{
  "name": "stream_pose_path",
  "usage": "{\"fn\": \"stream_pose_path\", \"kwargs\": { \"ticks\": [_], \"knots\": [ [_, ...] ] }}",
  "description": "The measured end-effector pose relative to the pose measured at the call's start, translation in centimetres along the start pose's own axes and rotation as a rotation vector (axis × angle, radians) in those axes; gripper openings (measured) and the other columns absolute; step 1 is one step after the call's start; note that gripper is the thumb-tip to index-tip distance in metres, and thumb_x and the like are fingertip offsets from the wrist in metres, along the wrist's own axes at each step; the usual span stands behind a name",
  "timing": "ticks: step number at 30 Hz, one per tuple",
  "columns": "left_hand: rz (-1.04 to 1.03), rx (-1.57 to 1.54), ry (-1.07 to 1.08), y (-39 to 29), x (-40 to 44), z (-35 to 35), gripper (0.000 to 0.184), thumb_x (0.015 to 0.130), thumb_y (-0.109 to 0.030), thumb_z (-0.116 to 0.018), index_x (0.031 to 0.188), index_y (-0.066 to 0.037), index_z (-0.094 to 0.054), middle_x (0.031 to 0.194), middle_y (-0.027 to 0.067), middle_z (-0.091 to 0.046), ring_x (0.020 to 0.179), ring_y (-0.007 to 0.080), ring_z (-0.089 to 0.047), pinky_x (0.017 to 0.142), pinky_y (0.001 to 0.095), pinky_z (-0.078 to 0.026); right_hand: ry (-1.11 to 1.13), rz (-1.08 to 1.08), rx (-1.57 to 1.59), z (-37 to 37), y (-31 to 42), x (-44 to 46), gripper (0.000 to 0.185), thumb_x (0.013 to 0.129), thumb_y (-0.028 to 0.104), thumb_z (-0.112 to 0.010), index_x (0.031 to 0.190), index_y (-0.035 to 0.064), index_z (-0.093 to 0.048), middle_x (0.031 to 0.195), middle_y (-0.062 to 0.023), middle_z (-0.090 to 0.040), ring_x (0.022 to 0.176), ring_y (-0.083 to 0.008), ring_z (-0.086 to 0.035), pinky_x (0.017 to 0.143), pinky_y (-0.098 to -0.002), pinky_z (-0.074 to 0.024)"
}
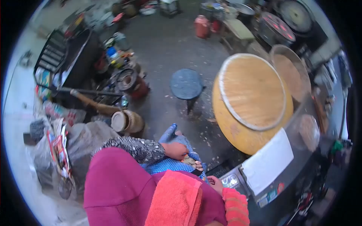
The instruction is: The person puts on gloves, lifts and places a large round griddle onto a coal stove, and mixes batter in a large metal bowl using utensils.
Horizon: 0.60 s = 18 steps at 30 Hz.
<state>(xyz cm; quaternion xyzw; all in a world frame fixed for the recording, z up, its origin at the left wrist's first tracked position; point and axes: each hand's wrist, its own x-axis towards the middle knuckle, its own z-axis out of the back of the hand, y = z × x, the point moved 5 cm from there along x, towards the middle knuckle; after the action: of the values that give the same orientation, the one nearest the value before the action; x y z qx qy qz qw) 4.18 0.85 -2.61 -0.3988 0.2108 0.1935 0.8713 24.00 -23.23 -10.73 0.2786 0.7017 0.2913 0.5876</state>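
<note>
My left hand (176, 150), below a black-and-white patterned sleeve, lies against blue checked cloth (158, 165). Its fingers look curled; what is in them, if anything, is hidden. Just beyond it, bare toes (198, 165) show beside a dark strap. Past the edge of the maroon garment (117, 177) is my right hand (215, 184), in a coral striped sleeve, with fingers loosely apart and nothing visible in them. An orange towel (173, 197) drapes over the maroon cloth between the arms. A shiny metal container (230, 180) stands close to the right hand.
A blue round stool (186, 84) stands ahead. To the right, a round wooden board (252, 90) rests on a yellow round base (233, 132), near a white sheet (267, 160). A pale jar (128, 122) and a small stove (128, 81) are at left.
</note>
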Motion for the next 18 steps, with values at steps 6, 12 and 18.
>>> {"fn": "stream_pose_path", "kwargs": {
  "ticks": [6,12,18],
  "knots": [
    [0.022,-0.119,-0.658,6.9,-8.5,3.7,0.018,0.077,-0.017,-0.060,0.091,-0.007,-0.056,0.093,0.0123,-0.055,0.076,0.0328,-0.059,0.064,0.0437,-0.048,-0.103,0.101,-0.608,-5.8,14.8,9.9,0.014,0.079,0.002,-0.060,0.093,0.0034,-0.063,0.077,-0.0001,-0.062,0.068,-0.0073,-0.056,0.065,-0.0235,-0.0468],
    [0.035,-0.436,-0.680,21.4,-13.3,6.9,0.007,0.082,-0.012,-0.056,0.083,-0.004,-0.055,0.085,0.0153,-0.055,0.079,0.0335,-0.055,0.069,0.0412,-0.044,0.140,0.130,-0.322,-16.2,29.4,24.0,0.015,0.078,0.007,-0.065,0.093,0.0052,-0.066,0.080,-0.0030,-0.063,0.074,-0.0104,-0.058,0.070,-0.0251,-0.0466],
    [-0.032,-0.321,-0.396,34.1,-22.3,13.7,0.036,0.074,-0.018,-0.065,0.108,-0.010,-0.057,0.107,0.0162,-0.052,0.098,0.0358,-0.050,0.079,0.0452,-0.044,0.556,0.489,-0.590,-29.7,38.3,39.5,0.018,0.082,0.016,-0.063,0.099,0.0084,-0.066,0.087,-0.0086,-0.065,0.078,-0.0236,-0.062,0.071,-0.0343,-0.0482]
  ]
}}
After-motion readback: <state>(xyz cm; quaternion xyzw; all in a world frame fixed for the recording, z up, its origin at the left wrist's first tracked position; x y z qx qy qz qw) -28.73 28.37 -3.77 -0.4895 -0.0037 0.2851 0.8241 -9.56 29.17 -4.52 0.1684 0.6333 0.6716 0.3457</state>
